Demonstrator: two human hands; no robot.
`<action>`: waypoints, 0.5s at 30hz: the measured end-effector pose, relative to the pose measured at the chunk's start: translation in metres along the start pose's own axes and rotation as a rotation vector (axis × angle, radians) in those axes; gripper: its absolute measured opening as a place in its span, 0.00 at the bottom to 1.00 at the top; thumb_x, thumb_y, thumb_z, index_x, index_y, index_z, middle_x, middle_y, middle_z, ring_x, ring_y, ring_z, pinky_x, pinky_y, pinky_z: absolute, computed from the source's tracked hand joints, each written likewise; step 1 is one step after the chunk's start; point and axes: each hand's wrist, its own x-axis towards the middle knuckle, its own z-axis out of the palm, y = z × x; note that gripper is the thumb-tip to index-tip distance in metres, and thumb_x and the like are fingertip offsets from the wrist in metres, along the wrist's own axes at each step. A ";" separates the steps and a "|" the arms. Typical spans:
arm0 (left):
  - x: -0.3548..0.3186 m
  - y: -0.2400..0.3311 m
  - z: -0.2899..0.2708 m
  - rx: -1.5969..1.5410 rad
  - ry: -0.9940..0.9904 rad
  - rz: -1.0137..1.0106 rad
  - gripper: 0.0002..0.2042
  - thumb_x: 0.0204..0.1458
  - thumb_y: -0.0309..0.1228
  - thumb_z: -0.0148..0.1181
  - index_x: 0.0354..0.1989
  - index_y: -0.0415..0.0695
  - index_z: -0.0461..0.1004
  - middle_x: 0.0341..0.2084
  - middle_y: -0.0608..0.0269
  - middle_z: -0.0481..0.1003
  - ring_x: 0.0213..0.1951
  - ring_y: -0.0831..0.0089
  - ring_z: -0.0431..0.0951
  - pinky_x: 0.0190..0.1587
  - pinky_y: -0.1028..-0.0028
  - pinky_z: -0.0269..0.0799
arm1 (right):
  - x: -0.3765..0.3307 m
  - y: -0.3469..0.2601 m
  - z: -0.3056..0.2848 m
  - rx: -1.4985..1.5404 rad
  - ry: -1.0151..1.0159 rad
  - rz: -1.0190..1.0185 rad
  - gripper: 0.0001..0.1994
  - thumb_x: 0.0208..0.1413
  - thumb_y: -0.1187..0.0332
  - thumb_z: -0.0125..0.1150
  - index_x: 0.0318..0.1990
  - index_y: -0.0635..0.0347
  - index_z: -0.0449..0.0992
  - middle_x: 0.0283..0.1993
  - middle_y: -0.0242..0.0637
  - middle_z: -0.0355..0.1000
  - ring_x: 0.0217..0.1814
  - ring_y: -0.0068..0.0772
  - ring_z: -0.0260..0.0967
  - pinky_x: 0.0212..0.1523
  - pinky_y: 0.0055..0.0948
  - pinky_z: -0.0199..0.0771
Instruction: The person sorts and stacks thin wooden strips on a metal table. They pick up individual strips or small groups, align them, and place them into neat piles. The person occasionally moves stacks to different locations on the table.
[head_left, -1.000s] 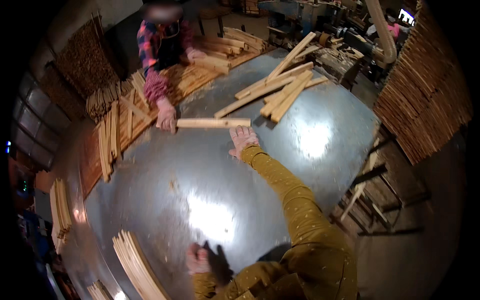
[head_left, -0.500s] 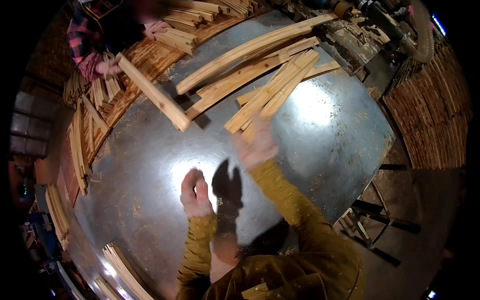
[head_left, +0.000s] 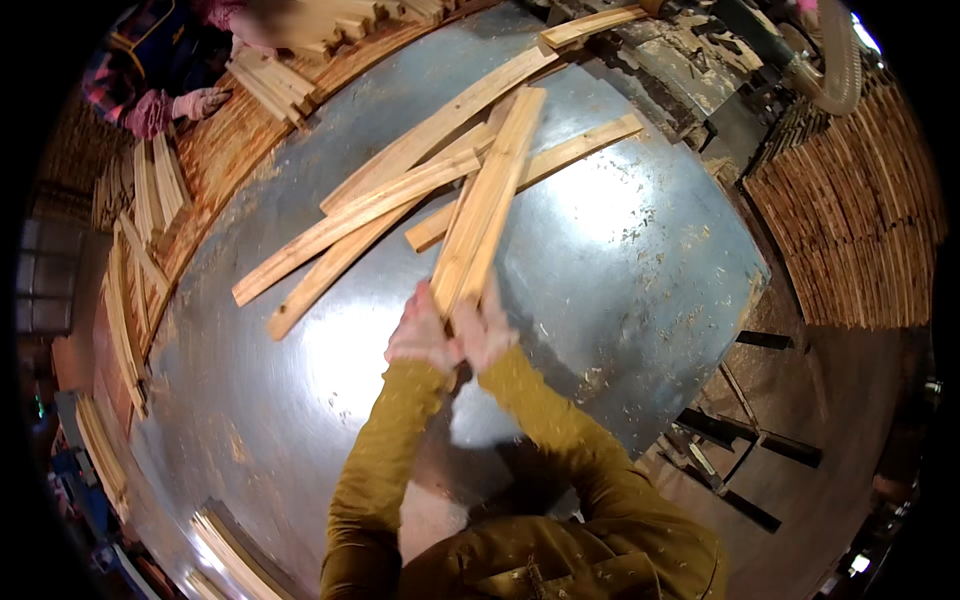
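Observation:
Both my hands are closed around the near ends of a small bundle of wooden strips, which slants away from me over the metal table. My left hand grips the bundle's left side and my right hand its right side, the two nearly touching. Beyond and to the left, more loose boards lie crossed: a short strip, a longer board and another board passing beneath the bundle. How many strips I hold is partly hidden by my fingers.
A co-worker's gloved hand rests at the wooden ledge at far left, near stacked strips. Machinery with a clear hose stands at far right, beside a tall stack of boards. A black metal stand sits on the right-hand floor.
My left hand has come up to the bundle and closed on it beside my right. The bundle is drawn nearer. The co-worker has let go of a strip, which now lies on the table.

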 end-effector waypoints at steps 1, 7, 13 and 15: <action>-0.029 0.000 -0.019 -0.113 -0.090 -0.028 0.46 0.42 0.46 0.68 0.69 0.49 0.50 0.56 0.45 0.66 0.56 0.46 0.71 0.56 0.57 0.71 | -0.029 0.003 -0.007 -0.148 -0.106 -0.132 0.32 0.66 0.58 0.50 0.73 0.55 0.48 0.67 0.48 0.62 0.61 0.43 0.67 0.58 0.35 0.69; -0.209 -0.106 0.020 0.191 0.065 -0.239 0.47 0.31 0.54 0.73 0.60 0.41 0.60 0.47 0.43 0.71 0.46 0.46 0.76 0.52 0.54 0.73 | 0.030 -0.017 -0.080 -0.692 -0.446 -0.414 0.32 0.57 0.60 0.60 0.66 0.64 0.60 0.61 0.49 0.67 0.61 0.44 0.66 0.62 0.39 0.67; -0.353 -0.172 0.074 0.363 0.080 -0.350 0.44 0.32 0.46 0.73 0.61 0.47 0.58 0.49 0.54 0.70 0.47 0.53 0.75 0.48 0.58 0.73 | 0.181 -0.063 -0.035 -1.748 -0.581 -0.167 0.47 0.55 0.35 0.53 0.73 0.54 0.46 0.75 0.46 0.49 0.79 0.45 0.41 0.76 0.46 0.34; -0.376 -0.182 0.087 0.397 0.253 -0.302 0.37 0.33 0.41 0.71 0.57 0.50 0.62 0.46 0.57 0.72 0.44 0.55 0.76 0.46 0.59 0.72 | 0.162 -0.055 -0.010 -1.909 -0.571 -0.242 0.46 0.53 0.34 0.54 0.72 0.52 0.53 0.75 0.45 0.50 0.77 0.44 0.46 0.75 0.46 0.38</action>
